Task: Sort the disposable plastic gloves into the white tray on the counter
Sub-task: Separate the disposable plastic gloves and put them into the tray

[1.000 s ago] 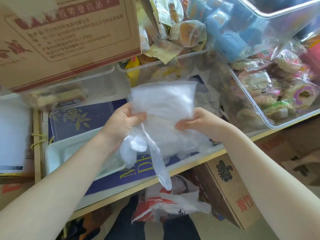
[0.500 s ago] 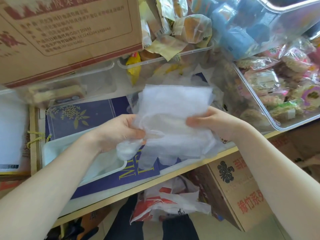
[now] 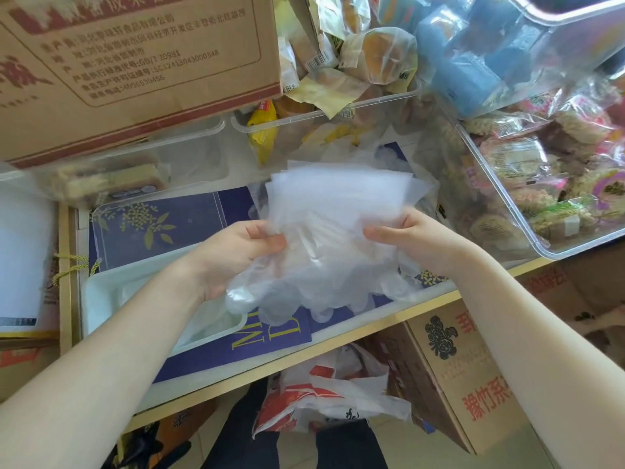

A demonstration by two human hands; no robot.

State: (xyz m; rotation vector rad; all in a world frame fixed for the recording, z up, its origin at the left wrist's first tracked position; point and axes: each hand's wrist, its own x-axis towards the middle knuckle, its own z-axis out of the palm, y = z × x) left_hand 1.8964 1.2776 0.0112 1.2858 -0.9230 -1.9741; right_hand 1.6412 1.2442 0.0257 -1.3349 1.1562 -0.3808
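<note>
Above the counter's front edge, left hand [image 3: 236,255] and right hand [image 3: 402,238] pinch a fanned glove stack [image 3: 334,231], not yet lowered into the white tray [image 3: 111,286].

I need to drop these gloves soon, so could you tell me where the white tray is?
The white tray sits low on the left, under the left forearm.

Both forearms are bare to the frame edge, no sleeves visible. The left hand [image 3: 236,255] and the right hand [image 3: 409,242] carry no rings, watch or bands. Dark trousers [image 3: 243,441] cover both legs at the bottom of the view.
</note>
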